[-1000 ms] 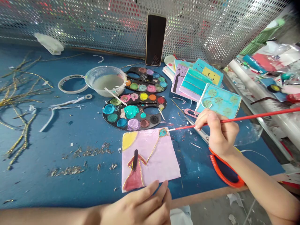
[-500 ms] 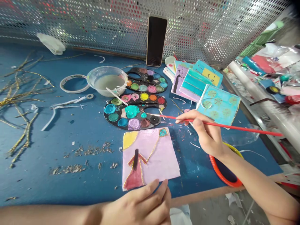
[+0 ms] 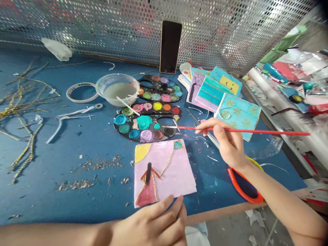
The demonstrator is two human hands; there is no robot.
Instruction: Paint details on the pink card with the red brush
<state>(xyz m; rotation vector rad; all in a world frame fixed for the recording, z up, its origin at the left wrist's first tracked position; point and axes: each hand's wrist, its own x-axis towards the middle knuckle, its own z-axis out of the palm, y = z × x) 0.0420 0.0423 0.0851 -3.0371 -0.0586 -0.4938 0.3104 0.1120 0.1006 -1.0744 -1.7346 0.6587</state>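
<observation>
My right hand [image 3: 227, 141] is closed in a pinch around a thin red paintbrush [image 3: 266, 132], held level over the table. Its pale tip hovers over or near the small turquoise blob on the black paint palette [image 3: 169, 111]; contact cannot be made out. Below the palette lies a lilac painted card [image 3: 176, 171] with a yellow corner, a figure in a dark red dress and a small blue kite, outlined in gold. My left hand [image 3: 161, 222] lies at the card's lower edge, fingers loosely stretched and fingertips at the rim. The thumb is hidden.
Behind the palette stand a plastic bowl of cloudy water [image 3: 118, 87], a second palette [image 3: 161, 89] and an upright phone [image 3: 171, 47]. Painted cards [image 3: 211, 92] pile at right. Orange-handled scissors [image 3: 244, 193] lie under my right forearm. Gold stems [image 3: 29, 147] and a tape roll [image 3: 82, 93] are left.
The brush has tilted closer to level, and its tip has shifted slightly right, away from the turquoise blob. My right hand has moved a little right. The left hand stays at the card.
</observation>
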